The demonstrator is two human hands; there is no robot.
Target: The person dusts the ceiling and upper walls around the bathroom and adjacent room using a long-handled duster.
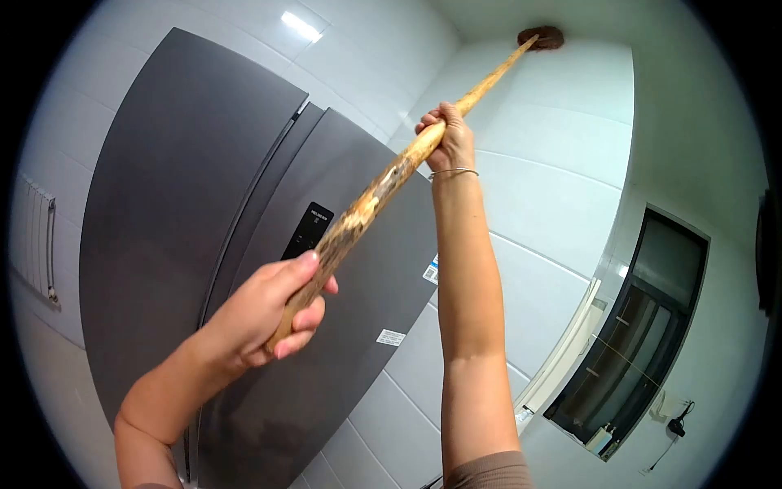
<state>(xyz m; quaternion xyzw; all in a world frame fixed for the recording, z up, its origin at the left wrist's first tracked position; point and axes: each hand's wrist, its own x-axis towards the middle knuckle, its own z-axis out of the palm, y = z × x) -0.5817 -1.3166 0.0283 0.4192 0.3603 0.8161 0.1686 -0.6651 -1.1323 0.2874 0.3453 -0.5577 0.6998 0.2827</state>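
A long-handled broom [376, 194] with a rough wooden pole slants up and away from me. Its dark brown bristle head [551, 37] is up against the top of the tiled wall, near the ceiling. My left hand [273, 310] is closed round the lower end of the pole, thumb lying along it. Higher up, with the arm stretched out, my right hand [450, 140] grips the pole; a thin bangle [456, 171] circles that wrist.
A tall grey refrigerator [195, 147] stands close in front on the left. White tiled wall [554, 179] rises behind the pole. To the right are a dark-framed window [643, 318] and a black plug with a cord [676, 425]. A white rack [37, 232] hangs at far left.
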